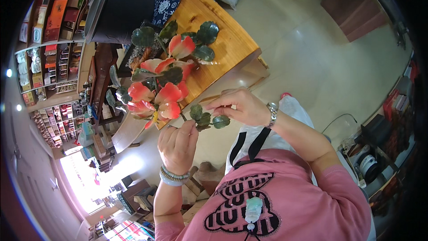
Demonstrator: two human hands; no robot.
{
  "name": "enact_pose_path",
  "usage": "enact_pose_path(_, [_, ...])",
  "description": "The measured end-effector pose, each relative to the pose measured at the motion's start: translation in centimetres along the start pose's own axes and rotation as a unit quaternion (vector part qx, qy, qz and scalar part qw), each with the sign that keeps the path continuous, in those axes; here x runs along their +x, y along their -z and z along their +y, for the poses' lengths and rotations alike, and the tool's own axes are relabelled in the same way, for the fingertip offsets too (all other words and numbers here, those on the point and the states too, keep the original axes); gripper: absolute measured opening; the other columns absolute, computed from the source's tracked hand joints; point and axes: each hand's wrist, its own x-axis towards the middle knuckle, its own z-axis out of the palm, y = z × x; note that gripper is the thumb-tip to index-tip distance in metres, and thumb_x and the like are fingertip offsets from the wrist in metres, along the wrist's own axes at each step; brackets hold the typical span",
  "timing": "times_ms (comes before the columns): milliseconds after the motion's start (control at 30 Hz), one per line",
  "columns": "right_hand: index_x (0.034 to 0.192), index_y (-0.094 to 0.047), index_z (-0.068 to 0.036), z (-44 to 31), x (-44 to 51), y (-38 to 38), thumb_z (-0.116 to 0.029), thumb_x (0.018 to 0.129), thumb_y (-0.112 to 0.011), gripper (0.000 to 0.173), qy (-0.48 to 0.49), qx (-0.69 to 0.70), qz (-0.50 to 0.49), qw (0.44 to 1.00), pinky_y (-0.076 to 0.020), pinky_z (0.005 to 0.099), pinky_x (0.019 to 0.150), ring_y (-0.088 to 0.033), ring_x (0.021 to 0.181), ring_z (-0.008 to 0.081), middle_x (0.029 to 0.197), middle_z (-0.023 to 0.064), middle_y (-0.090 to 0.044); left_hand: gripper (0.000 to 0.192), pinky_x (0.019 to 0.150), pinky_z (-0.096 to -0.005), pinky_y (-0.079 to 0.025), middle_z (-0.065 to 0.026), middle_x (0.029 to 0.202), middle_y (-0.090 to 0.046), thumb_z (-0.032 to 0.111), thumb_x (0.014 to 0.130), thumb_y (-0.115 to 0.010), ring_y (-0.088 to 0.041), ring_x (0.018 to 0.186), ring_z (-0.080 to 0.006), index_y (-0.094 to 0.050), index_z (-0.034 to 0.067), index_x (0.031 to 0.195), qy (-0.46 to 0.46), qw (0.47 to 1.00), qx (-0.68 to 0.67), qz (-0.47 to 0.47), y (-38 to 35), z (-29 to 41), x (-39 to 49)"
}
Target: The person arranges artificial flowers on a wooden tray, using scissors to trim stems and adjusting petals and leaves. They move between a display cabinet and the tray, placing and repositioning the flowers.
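My left hand [179, 145] pinches a dark thin stem [183, 117] between thumb and fingers, at a sprig of small green leaves [201, 116]. My right hand [240, 107] is just right of that sprig, fingers bent and fingertips close to the leaves. Whether they touch or grip a leaf cannot be made out. Beyond my left hand rise glossy red-and-cream artificial flowers [169, 97] with dark green leaves [208, 32]. Their base is a dark planter filled with grey gravel [147, 52], partly hidden by foliage.
The planter stands on a yellow wooden table [230, 36], whose corner juts toward me. Behind it are a black bucket [123, 10] and a blue patterned cloth [165, 1]. Wooden pieces [210, 175] lie on the floor by my left elbow. Stocked shelves [50, 57] line the left.
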Motion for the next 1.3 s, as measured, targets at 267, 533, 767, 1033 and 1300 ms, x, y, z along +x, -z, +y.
enact_pose_path(267, [0.095,-0.067,-0.004,1.4,2.1,-1.2,-0.013,0.089,-0.069,0.011,0.186,-0.230,0.169,0.940,-0.0529,0.0331,0.064,-0.070,0.077,0.0255,0.086,0.0091,-0.071,0.026,0.053,-0.0322,-0.038,-0.0021,0.059,-0.051,-0.006,0.070,-0.076,-0.046,0.053,-0.0187,-0.070,0.005,0.092,-0.037,0.998,-0.037,0.037,-0.8,-1.1,0.2])
enact_pose_path(533, [0.091,-0.069,-0.009,1.3,3.1,-1.7,-0.013,0.084,-0.073,0.009,0.244,-0.318,0.213,0.891,-0.0518,0.0327,0.055,-0.068,0.066,0.0227,0.077,0.0055,-0.070,0.026,0.058,-0.0331,-0.042,-0.0040,0.069,-0.061,-0.005,0.069,-0.077,-0.052,0.057,-0.0211,-0.070,0.005,0.093,-0.056,0.997,-0.032,0.043,-1.1,-1.5,-0.2])
enact_pose_path(767, [0.089,-0.070,-0.009,2.0,3.6,-2.1,-0.013,0.082,-0.075,0.009,0.264,-0.299,0.224,0.889,-0.0508,0.0316,0.051,-0.067,0.059,0.0219,0.070,0.0062,-0.068,0.027,0.058,-0.0332,-0.042,-0.0037,0.070,-0.062,-0.006,0.068,-0.078,-0.053,0.057,-0.0212,-0.071,0.004,0.093,-0.070,0.995,-0.019,0.062,-1.4,-1.7,-0.4])
enact_pose_path(1033, [0.094,-0.073,-0.003,3.2,2.7,-2.5,0.005,0.077,-0.074,0.019,0.214,-0.210,0.169,0.939,-0.0538,0.0283,0.058,-0.069,0.063,0.0220,0.075,0.0099,-0.070,0.028,0.053,-0.0312,-0.038,-0.0004,0.058,-0.049,-0.007,0.068,-0.078,-0.047,0.052,-0.0178,-0.071,0.005,0.092,-0.062,0.994,-0.021,0.083,-1.7,-1.5,-0.3])
enact_pose_path(1300, [0.099,-0.073,-0.003,3.8,-0.7,-6.0,0.000,0.078,-0.069,0.021,0.149,-0.128,0.233,0.953,-0.0488,0.0335,0.056,-0.063,0.060,0.0245,0.070,0.0093,-0.065,0.023,0.056,-0.0327,-0.041,-0.0039,0.065,-0.059,-0.001,0.071,-0.077,-0.053,0.056,-0.0211,-0.071,0.004,0.093,-0.042,0.997,-0.018,0.063,-1.5,-1.3,-0.4])
